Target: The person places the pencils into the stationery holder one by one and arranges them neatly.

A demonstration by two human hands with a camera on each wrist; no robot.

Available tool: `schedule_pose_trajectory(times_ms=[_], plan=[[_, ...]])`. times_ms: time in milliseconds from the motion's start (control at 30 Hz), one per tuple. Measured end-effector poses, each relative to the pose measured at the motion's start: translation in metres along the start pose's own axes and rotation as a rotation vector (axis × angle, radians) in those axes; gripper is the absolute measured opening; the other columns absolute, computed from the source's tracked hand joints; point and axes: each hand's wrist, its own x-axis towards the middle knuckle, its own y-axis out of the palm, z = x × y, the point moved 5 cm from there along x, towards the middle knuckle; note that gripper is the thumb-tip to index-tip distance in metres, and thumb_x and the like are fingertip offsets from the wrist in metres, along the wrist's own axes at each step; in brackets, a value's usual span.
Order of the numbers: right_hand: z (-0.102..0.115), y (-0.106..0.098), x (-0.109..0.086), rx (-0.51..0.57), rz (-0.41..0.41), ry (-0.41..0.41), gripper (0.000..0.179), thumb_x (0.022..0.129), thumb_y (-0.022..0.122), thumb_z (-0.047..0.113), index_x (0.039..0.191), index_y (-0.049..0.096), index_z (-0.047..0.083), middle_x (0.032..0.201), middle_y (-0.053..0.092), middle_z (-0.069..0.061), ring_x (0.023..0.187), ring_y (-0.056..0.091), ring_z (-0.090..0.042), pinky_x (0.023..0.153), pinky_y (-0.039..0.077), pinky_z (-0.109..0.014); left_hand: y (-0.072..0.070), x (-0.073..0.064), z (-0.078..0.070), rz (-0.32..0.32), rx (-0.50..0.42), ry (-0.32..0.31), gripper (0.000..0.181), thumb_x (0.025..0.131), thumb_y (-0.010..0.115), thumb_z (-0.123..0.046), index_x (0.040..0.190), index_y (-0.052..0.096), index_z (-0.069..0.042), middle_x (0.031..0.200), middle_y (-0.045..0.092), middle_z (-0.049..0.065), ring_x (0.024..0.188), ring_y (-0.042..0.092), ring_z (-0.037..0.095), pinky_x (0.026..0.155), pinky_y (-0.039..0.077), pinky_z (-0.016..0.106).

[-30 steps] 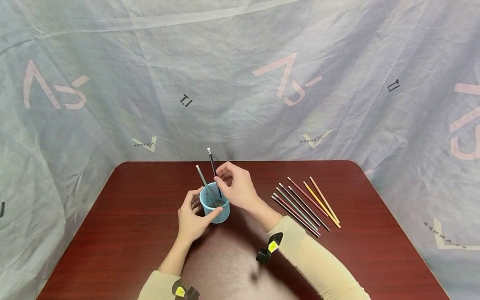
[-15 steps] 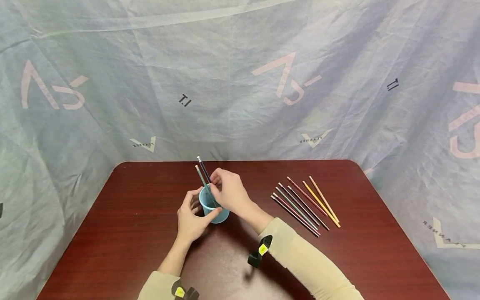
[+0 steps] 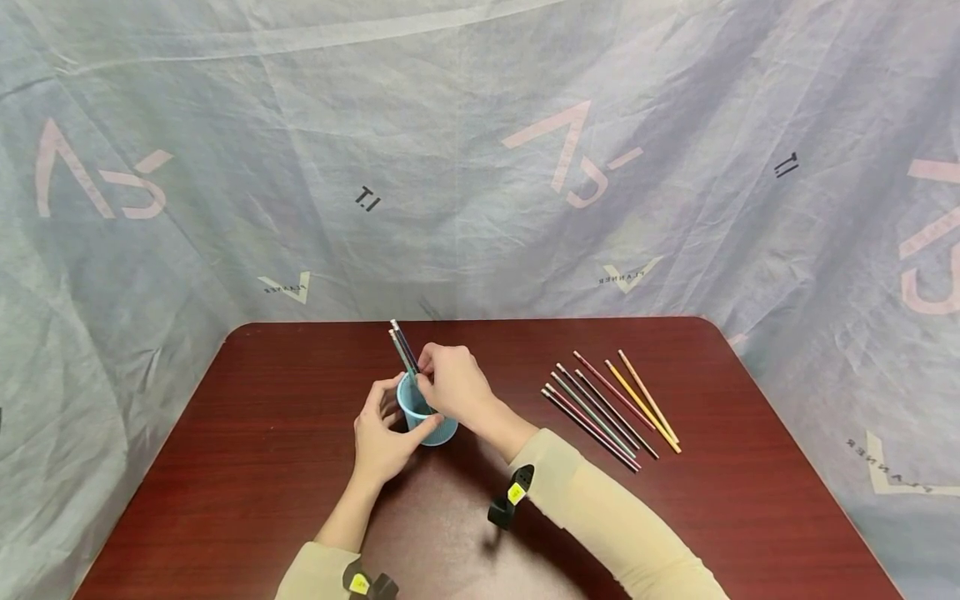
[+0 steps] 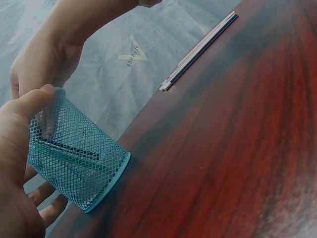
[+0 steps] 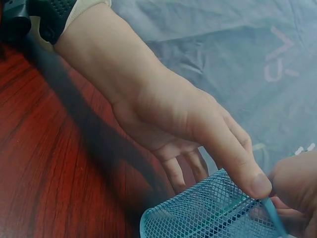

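A light blue mesh pencil cup (image 3: 435,430) stands upright on the table. My left hand (image 3: 381,439) grips it from the left, fingers behind and thumb (image 4: 37,100) at the rim. A green pencil (image 3: 399,349) leans inside, its eraser end up. Beside it is a dark blue pencil (image 3: 402,337), also eraser end up. My right hand (image 3: 456,385) pinches the dark pencil just above the rim, fingertips partly inside the cup. Through the mesh in the left wrist view, the lower ends of both pencils show above the cup's base.
On the right of the reddish-brown table (image 3: 247,467) several pencils (image 3: 596,411) lie side by side, dark, red and green. Two yellowish pencils (image 3: 651,400) are at their right end. A grey printed cloth (image 3: 450,167) hangs behind the table.
My right hand has moved left and down, lowering the dark blue pencil into the cup and tilting it towards the green one. My left hand has stayed on the cup.
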Motion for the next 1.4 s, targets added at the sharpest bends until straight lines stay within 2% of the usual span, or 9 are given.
schedule_pose_trajectory(times_ms=[200,367,533,633,733,900,1033,1267,1400], plan=[[0.002,0.0,0.002,-0.034,0.027,0.024,0.005,0.098,0.074,0.012,0.097,0.073,0.007,0.089,0.079,-0.005,0.069,0.072,-0.014,0.059,0.057,-0.02,0.0,0.0,0.001,0.006,0.011,-0.012,0.074,0.077,0.098,-0.019,0.141,0.061,-0.018,0.13,0.074,0.009,0.124,0.072,0.028,0.101,0.062,0.054],[0.004,0.0,0.002,-0.03,0.03,0.011,0.004,0.097,0.073,0.008,0.097,0.075,0.004,0.089,0.08,-0.007,0.07,0.074,-0.016,0.06,0.059,-0.022,0.0,0.0,0.001,-0.001,0.008,-0.008,0.072,0.077,0.097,-0.018,0.14,0.062,-0.016,0.13,0.073,0.011,0.123,0.072,0.029,0.1,0.062,0.053],[0.002,-0.006,0.001,-0.006,0.053,0.02,0.004,0.097,0.073,0.009,0.098,0.074,0.005,0.09,0.08,-0.006,0.072,0.074,-0.016,0.062,0.059,-0.022,0.001,-0.001,0.0,-0.004,0.016,-0.015,0.074,0.076,0.098,-0.018,0.141,0.061,-0.017,0.13,0.074,0.009,0.122,0.072,0.027,0.098,0.064,0.037],[0.0,-0.017,0.001,0.01,0.038,0.015,0.004,0.098,0.073,0.01,0.1,0.075,0.006,0.092,0.08,-0.006,0.076,0.075,-0.017,0.065,0.061,-0.024,0.001,-0.001,0.0,-0.008,0.013,-0.018,0.076,0.075,0.099,-0.019,0.141,0.061,-0.019,0.129,0.074,0.006,0.121,0.072,0.025,0.094,0.062,0.024],[-0.004,-0.032,0.001,0.033,-0.012,-0.008,0.006,0.096,0.073,0.008,0.1,0.075,0.005,0.091,0.08,-0.006,0.08,0.077,-0.018,0.069,0.064,-0.029,0.001,-0.001,0.0,-0.013,0.01,-0.017,0.076,0.074,0.1,-0.02,0.14,0.062,-0.02,0.128,0.074,0.004,0.12,0.073,0.023,0.092,0.06,0.018],[-0.016,-0.059,0.002,0.043,-0.097,-0.042,0.008,0.094,0.073,0.007,0.1,0.076,0.004,0.088,0.081,-0.005,0.081,0.078,-0.019,0.073,0.065,-0.033,-0.001,-0.001,0.0,-0.022,0.017,-0.017,0.076,0.074,0.1,-0.02,0.14,0.062,-0.019,0.128,0.074,0.004,0.119,0.073,0.023,0.091,0.059,0.017],[-0.029,-0.081,0.0,0.033,-0.132,-0.029,0.009,0.093,0.072,0.007,0.1,0.077,0.004,0.088,0.081,-0.005,0.08,0.078,-0.019,0.074,0.065,-0.034,-0.002,-0.001,0.001,-0.028,0.013,-0.02,0.076,0.073,0.1,-0.018,0.138,0.063,-0.018,0.127,0.074,0.004,0.119,0.073,0.024,0.091,0.058,0.015],[-0.061,-0.118,-0.016,-0.015,-0.161,0.008,0.008,0.093,0.072,0.008,0.099,0.077,0.006,0.089,0.081,-0.006,0.08,0.077,-0.02,0.076,0.063,-0.04,-0.003,-0.002,0.001,-0.033,0.003,-0.008,0.075,0.073,0.1,-0.016,0.139,0.063,-0.016,0.129,0.074,0.007,0.12,0.072,0.028,0.092,0.059,0.017],[-0.082,-0.129,-0.028,-0.046,-0.154,0.03,0.008,0.094,0.072,0.009,0.1,0.077,0.008,0.09,0.081,-0.006,0.081,0.076,-0.021,0.075,0.063,-0.041,-0.004,-0.003,0.0,-0.037,-0.007,-0.004,0.075,0.073,0.1,-0.015,0.138,0.063,-0.015,0.129,0.074,0.007,0.12,0.072,0.028,0.093,0.059,0.018]])
